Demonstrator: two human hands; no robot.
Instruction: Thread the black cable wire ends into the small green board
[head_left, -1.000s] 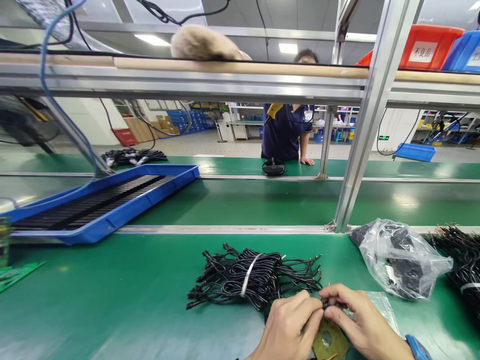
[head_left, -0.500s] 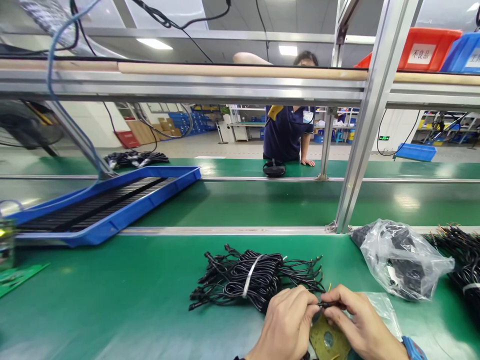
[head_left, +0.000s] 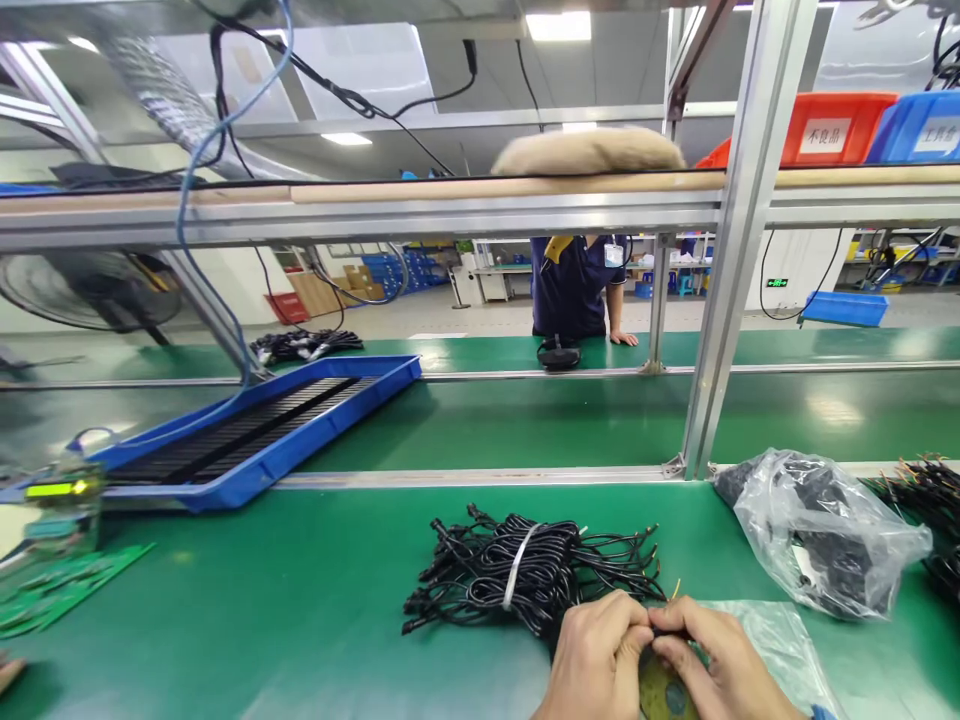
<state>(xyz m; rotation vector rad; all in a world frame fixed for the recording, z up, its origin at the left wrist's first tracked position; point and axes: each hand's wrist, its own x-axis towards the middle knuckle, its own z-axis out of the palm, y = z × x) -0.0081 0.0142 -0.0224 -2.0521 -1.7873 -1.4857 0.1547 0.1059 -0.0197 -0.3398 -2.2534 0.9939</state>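
Observation:
My left hand (head_left: pixel 600 655) and my right hand (head_left: pixel 716 655) meet at the lower right, fingertips almost touching. Both pinch a thin black cable (head_left: pixel 660 632), which the fingers mostly hide. A thin yellow wire tip (head_left: pixel 677 588) sticks up just behind the right fingers. Below the fingertips shows part of a dull yellow round piece (head_left: pixel 660 695) with a hole in it. Just behind my left hand lies a bundle of black cables (head_left: pixel 555 570), tied with a white band; connectors point left and bare wire ends point right.
A flat clear bag (head_left: pixel 787 640) lies by my right hand, below a plastic bag of black parts (head_left: pixel 832 540). More black cables (head_left: pixel 926 500) lie far right. At left are a blue tray (head_left: pixel 300 455) and green circuit boards (head_left: pixel 67 590). A metal post (head_left: pixel 739 250) stands ahead; a person (head_left: pixel 577 285) stands beyond.
The view has shifted, so the scene sits lower and mostly further right. My hands have drawn closer together, covering more of the cable. Part of a hand now shows at the lower left edge.

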